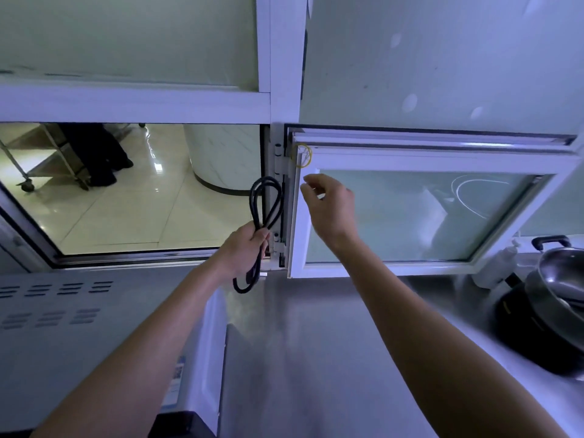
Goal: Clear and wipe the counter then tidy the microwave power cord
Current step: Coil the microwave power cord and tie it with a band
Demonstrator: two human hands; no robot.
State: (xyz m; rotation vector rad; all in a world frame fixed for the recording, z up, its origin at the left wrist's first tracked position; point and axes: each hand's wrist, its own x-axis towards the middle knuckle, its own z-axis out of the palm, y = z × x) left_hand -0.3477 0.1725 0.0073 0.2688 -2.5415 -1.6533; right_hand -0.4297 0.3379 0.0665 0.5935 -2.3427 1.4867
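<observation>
My left hand (246, 248) grips the black power cord (264, 205), folded into long loops that stick up above the fist and hang below it. The cord is held up in front of the window frame, above the back of the steel counter (316, 358). The white microwave (94, 327) fills the lower left, seen from its vented top. My right hand (328, 203) is raised near the upper left corner of the open window sash (426, 162), its fingers loosely curled and holding nothing. A yellow rubber band (304, 156) hangs on that sash corner, just above my right fingertips.
A black induction cooker with a steel wok (562, 286) stands at the right edge of the counter. A white bottle (502, 263) stands behind it. Through the open window on the left I see a tiled floor, a steel trolley (47, 162) and a person's dark legs (94, 153).
</observation>
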